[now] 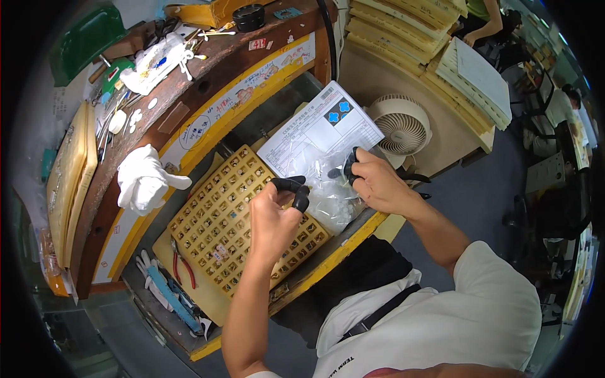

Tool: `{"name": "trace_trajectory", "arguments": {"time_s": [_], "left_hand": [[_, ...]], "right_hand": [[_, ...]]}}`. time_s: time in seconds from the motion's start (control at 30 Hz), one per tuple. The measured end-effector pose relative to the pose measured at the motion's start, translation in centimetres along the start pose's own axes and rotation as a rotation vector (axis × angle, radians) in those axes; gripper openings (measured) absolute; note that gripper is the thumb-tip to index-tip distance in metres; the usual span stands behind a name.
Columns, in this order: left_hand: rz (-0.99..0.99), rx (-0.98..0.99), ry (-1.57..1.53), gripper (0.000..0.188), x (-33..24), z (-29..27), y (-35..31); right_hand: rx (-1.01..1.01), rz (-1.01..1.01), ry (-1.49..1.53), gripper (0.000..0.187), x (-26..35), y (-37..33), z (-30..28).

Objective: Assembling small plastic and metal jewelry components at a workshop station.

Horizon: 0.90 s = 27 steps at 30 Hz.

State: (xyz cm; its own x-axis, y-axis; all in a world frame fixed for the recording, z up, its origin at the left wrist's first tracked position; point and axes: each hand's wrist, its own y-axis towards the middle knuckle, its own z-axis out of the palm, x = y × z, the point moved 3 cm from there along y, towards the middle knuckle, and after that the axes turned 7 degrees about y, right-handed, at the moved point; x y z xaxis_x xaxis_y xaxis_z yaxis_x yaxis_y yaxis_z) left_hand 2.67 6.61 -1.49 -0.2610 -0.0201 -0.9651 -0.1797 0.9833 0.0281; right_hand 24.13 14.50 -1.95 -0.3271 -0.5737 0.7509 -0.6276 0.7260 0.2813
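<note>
My left hand hovers over a yellow grid tray with many small square cells, its black-capped fingertips pinched together near the edge of a clear plastic bag. My right hand, also with black finger caps, grips the bag's upper part. The bag holds small white parts and lies on the tray's right corner. A white printed sheet sits under and behind the bag.
A white glove lies on the brown bench ledge. Red-handled pliers and blue tools rest left of the tray. A small white fan stands to the right. Stacked yellow trays sit at the back; another person sits beyond them.
</note>
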Motion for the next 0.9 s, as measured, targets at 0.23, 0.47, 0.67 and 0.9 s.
{"name": "trace_trajectory", "arguments": {"time_s": [0.23,0.47,0.67,0.9], "left_hand": [[-0.056,0.047,-0.123,0.022,0.7,0.4,0.4],[-0.065,0.035,-0.137,0.02,1.1,0.2,0.4],[-0.058,0.03,-0.17,0.015,1.3,-0.1,0.6],[-0.156,0.044,-0.307,0.016,2.0,-0.6,1.1]], "right_hand": [[0.129,-0.013,-0.12,0.013,0.2,1.3,0.9],[0.218,-0.003,-0.241,0.012,1.2,2.1,1.8],[0.086,-0.111,-0.135,0.012,1.1,1.3,1.9],[-0.238,0.06,0.066,0.006,-0.5,-1.4,-0.5]]}}
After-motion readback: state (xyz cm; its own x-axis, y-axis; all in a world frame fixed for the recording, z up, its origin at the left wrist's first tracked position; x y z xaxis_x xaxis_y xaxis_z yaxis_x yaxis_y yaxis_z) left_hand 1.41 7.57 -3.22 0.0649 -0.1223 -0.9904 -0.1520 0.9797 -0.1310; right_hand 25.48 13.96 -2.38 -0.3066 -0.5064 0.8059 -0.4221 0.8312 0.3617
